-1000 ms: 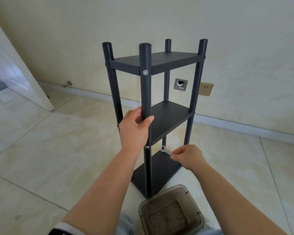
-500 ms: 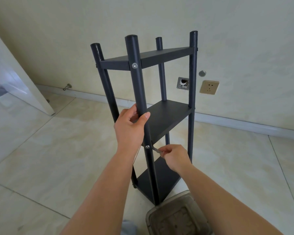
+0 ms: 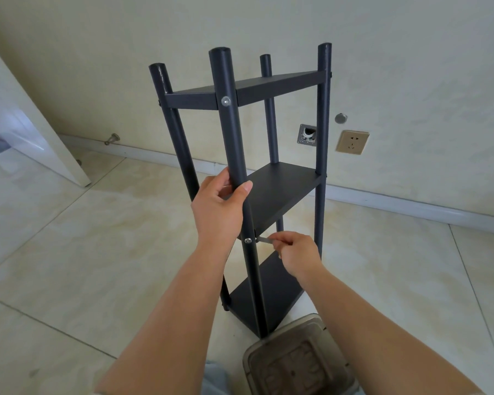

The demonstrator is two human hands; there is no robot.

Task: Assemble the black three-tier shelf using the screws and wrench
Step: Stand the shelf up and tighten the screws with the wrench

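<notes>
The black three-tier shelf (image 3: 280, 189) stands upright on the tiled floor, with four round posts and three boards. My left hand (image 3: 218, 206) grips the near front post just above the middle board. A silver screw head (image 3: 247, 240) shows on that post below my left hand, and another screw (image 3: 226, 101) sits at the top board. My right hand (image 3: 295, 250) pinches a small flat silver wrench (image 3: 263, 239), whose tip reaches the right side of the post beside the lower screw.
A smoky clear plastic container (image 3: 297, 363) lies on the floor by the shelf's near foot. A white door (image 3: 26, 118) leans in at the left. The wall behind carries a socket (image 3: 352, 141), an open wall box (image 3: 307, 134) and a baseboard.
My right hand rose and brought the wrench up to the front post at the middle board. The shelf turned slightly in view and tilted; my left hand kept its grip on the post.
</notes>
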